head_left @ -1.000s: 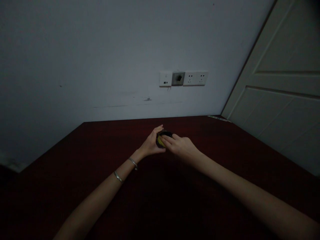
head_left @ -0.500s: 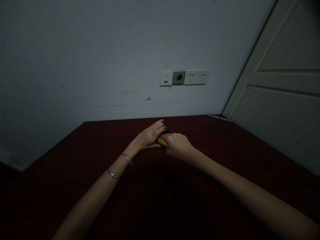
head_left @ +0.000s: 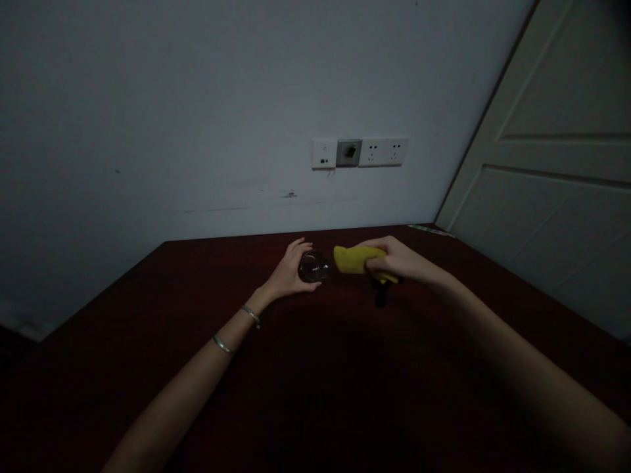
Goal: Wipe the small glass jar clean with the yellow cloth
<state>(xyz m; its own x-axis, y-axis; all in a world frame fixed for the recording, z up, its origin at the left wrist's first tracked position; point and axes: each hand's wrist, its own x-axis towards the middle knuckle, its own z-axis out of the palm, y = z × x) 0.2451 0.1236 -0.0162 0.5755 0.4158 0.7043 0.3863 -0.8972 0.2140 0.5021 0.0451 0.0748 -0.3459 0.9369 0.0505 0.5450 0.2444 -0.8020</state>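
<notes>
My left hand (head_left: 287,272) curls around a small clear glass (head_left: 312,267) near the far edge of the dark red table (head_left: 305,387). My right hand (head_left: 400,260) is closed on a bunched yellow cloth (head_left: 353,259), held just right of the glass and a little above the table. A small gap separates cloth and glass. Two bracelets ring my left wrist.
A grey wall stands behind the table with a row of white sockets and a switch (head_left: 359,152). A white panelled door (head_left: 557,164) runs along the table's right side. A thin pale strip (head_left: 428,229) lies at the table's far right corner.
My right hand has drawn the yellow cloth out of the glass and moved right. My left hand has stayed on the glass, which now shows uncovered.
</notes>
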